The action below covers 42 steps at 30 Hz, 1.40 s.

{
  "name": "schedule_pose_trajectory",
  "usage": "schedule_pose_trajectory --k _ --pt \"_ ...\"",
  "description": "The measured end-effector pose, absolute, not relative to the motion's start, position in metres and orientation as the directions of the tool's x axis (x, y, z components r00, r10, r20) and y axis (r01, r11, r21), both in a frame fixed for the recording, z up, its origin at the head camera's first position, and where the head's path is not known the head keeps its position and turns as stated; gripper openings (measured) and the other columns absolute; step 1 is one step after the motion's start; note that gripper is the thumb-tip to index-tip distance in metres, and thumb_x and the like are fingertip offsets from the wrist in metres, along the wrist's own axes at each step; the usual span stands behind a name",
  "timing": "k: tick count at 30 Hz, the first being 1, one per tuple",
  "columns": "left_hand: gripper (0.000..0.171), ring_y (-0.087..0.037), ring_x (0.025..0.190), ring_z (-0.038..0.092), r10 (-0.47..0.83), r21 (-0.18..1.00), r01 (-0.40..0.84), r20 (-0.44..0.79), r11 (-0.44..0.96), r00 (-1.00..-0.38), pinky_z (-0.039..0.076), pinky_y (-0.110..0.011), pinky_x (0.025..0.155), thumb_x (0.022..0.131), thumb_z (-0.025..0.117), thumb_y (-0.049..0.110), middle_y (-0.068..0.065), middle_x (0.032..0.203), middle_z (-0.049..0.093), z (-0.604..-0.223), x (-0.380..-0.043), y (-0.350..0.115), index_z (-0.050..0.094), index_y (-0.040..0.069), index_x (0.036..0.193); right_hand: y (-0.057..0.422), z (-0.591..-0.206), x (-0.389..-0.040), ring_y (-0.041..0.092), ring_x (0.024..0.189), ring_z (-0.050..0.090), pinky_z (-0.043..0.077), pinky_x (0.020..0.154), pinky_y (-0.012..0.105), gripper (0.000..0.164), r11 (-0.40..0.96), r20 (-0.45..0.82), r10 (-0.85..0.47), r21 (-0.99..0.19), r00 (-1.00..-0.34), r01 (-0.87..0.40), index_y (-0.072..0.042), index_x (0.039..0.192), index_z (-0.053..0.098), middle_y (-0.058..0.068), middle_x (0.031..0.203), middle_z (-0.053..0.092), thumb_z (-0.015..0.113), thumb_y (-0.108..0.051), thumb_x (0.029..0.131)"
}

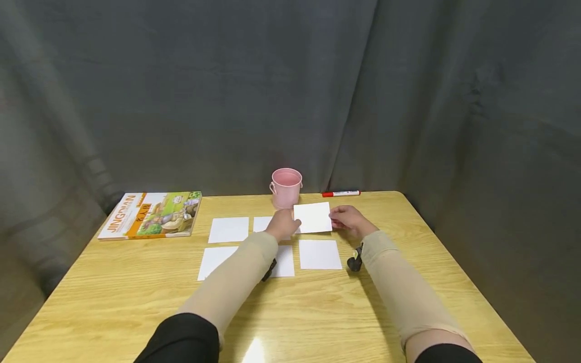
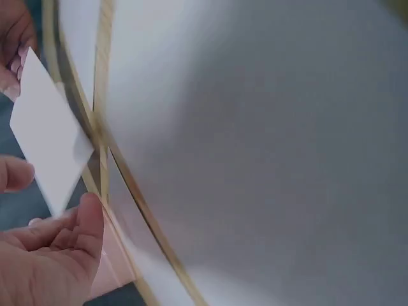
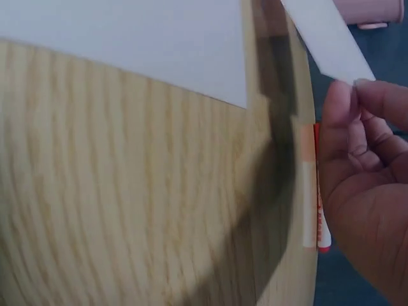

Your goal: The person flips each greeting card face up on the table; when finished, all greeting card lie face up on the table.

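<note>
A white square card (image 1: 312,218) is raised and tilted above the table. My right hand (image 1: 349,221) pinches its right edge between thumb and fingertips, as the right wrist view also shows. My left hand (image 1: 283,224) is at the card's left edge. In the left wrist view its thumb (image 2: 16,173) overlaps the card's edge, and its fingers (image 2: 86,223) stand apart from the thumb near the card's lower corner. More white cards lie in rows on the table: one at the upper left (image 1: 229,230), one at the lower right (image 1: 320,254), others partly hidden by my left arm.
A pink bucket (image 1: 286,191) stands at the table's back edge, just behind my left hand. A red-and-white marker (image 1: 341,193) lies along that edge to its right. At the back left lies a book (image 1: 152,216). Dark grey curtain (image 1: 218,101) surrounds the wooden table (image 1: 363,312).
</note>
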<state>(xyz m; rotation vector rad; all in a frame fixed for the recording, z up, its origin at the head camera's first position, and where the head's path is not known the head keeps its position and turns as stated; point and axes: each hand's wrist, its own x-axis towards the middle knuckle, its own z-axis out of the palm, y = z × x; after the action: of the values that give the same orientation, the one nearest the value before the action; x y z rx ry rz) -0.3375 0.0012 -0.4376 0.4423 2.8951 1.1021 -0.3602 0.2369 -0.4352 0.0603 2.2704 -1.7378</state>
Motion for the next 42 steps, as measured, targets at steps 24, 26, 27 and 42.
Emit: schedule_pose_trajectory --k 24,26,27,42 --pt "0.041 -0.031 0.108 0.070 0.111 0.986 -0.134 -0.145 0.097 -0.983 0.055 -0.041 0.096 0.109 0.043 0.022 -0.018 0.116 0.069 -0.430 -0.338 0.009 0.061 -0.010 0.129 0.255 -0.428 -0.353 0.006 0.077 0.068 0.056 0.068 0.016 0.017 0.084 -0.260 -0.139 -0.965 -0.956 0.250 0.007 0.119 0.055 0.004 0.093 0.071 0.049 -0.006 0.109" --pt "0.043 -0.031 0.109 0.071 0.095 0.988 -0.138 -0.144 0.066 -0.985 0.055 -0.042 0.095 0.110 0.040 0.024 -0.018 0.116 0.070 -0.431 -0.336 0.009 0.062 -0.010 0.127 0.255 -0.430 -0.352 0.006 0.076 0.069 0.056 0.068 0.016 0.025 0.069 -0.267 -0.144 -0.963 -0.953 0.259 0.011 0.124 0.055 0.006 0.094 0.072 0.046 -0.008 0.110" --pt "0.044 -0.031 0.109 0.071 0.093 0.989 -0.135 -0.140 0.059 -0.986 0.054 -0.043 0.095 0.111 0.040 0.023 -0.019 0.116 0.070 -0.431 -0.335 0.008 0.062 -0.011 0.126 0.255 -0.431 -0.351 0.006 0.076 0.069 0.056 0.068 0.016 0.029 0.072 -0.269 -0.151 -0.963 -0.951 0.261 0.013 0.127 0.054 0.007 0.094 0.072 0.045 -0.010 0.111" --pt "0.073 -0.020 0.076 0.063 0.085 0.992 -0.036 -0.047 0.120 -0.995 0.058 -0.038 0.077 0.086 0.059 -0.011 -0.023 0.141 0.056 -0.440 -0.333 0.005 0.038 -0.004 0.156 0.246 -0.440 -0.354 0.010 0.079 0.059 0.055 0.072 0.021 0.032 0.281 -0.271 -0.098 -0.931 -0.958 0.235 0.010 0.132 0.056 0.004 0.099 0.063 0.060 -0.007 0.104"
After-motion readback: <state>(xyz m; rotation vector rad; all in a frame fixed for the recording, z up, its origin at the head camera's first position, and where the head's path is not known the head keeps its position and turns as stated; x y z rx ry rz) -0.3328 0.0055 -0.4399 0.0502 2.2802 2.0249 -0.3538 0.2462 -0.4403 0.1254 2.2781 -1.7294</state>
